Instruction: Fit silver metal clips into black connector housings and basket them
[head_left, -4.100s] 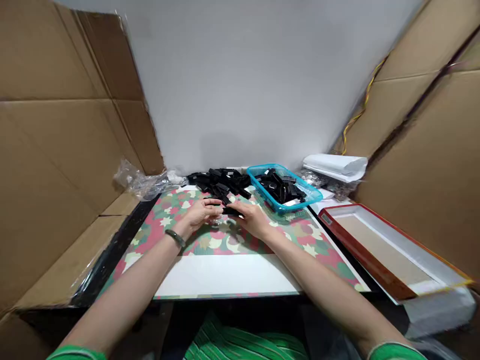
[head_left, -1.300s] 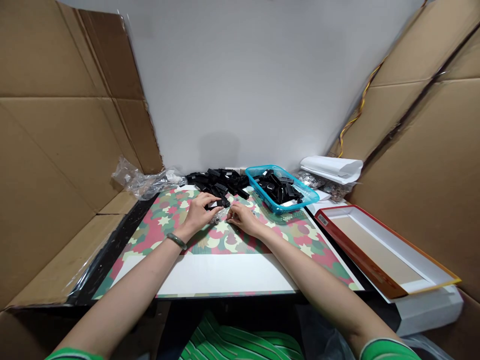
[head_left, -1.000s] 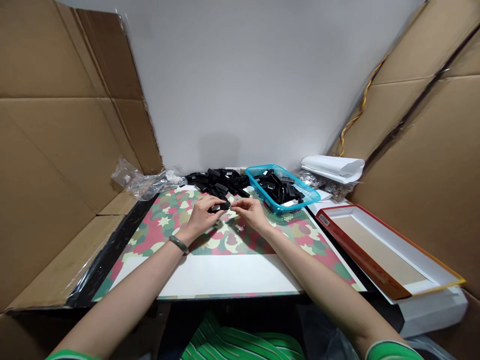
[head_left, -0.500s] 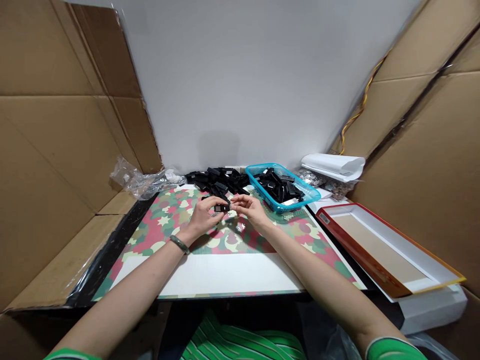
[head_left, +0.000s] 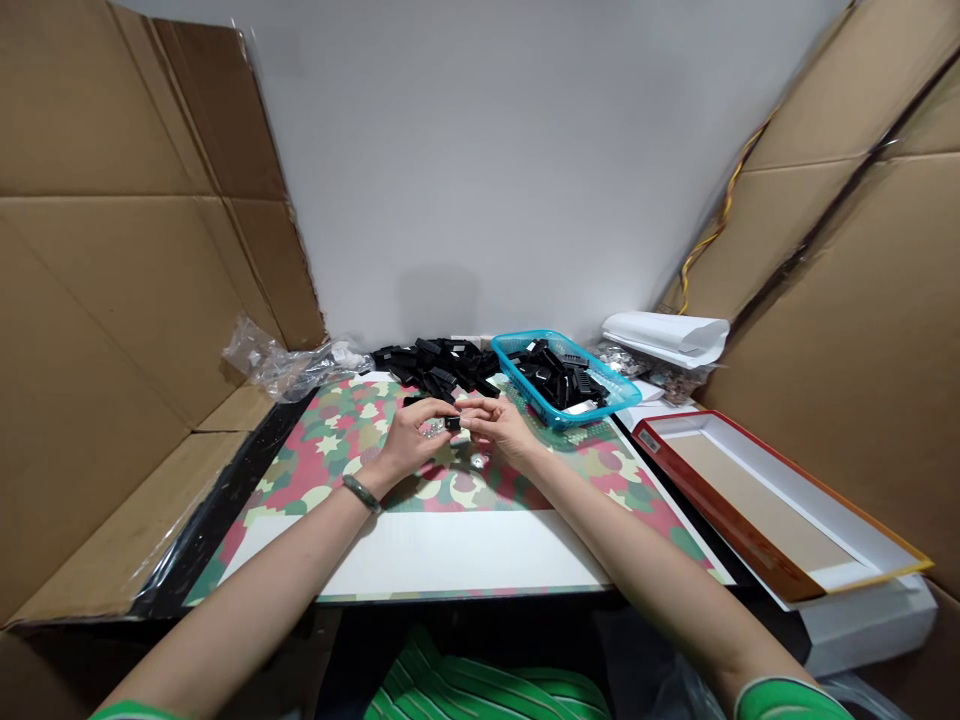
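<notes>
Left hand (head_left: 411,435) and right hand (head_left: 501,428) meet over the middle of a camouflage-patterned sheet (head_left: 450,490). Thumb and fingers of the left are pinched narrow on a small black plastic piece (head_left: 452,423), held just above the sheet between the two hands. The right hand's fingertips are bunched against the piece's right end; whether they grip it, or something smaller, cannot be told. On the left wrist sits a dark green bangle (head_left: 362,493).

Just below the fingers, a small shiny bit (head_left: 478,460) lies on the sheet, and more shiny bits (head_left: 433,428) show between the hands, too small to identify. A plain white strip (head_left: 457,555) runs along the sheet's near edge.

Beyond the hands, against the grey wall (head_left: 487,180), lies a loose heap of black plastic parts (head_left: 442,362). Right of it, a blue plastic basket (head_left: 564,419) holds similar black parts (head_left: 555,375).

Farther out, crumpled clear plastic (head_left: 281,362) lies to the left. To the right, rolled white paper (head_left: 664,335) rests on clear bags (head_left: 675,378), and a shallow red-and-orange-edged box (head_left: 731,510) sits open. Cardboard panels (head_left: 105,310) stand on both sides.
</notes>
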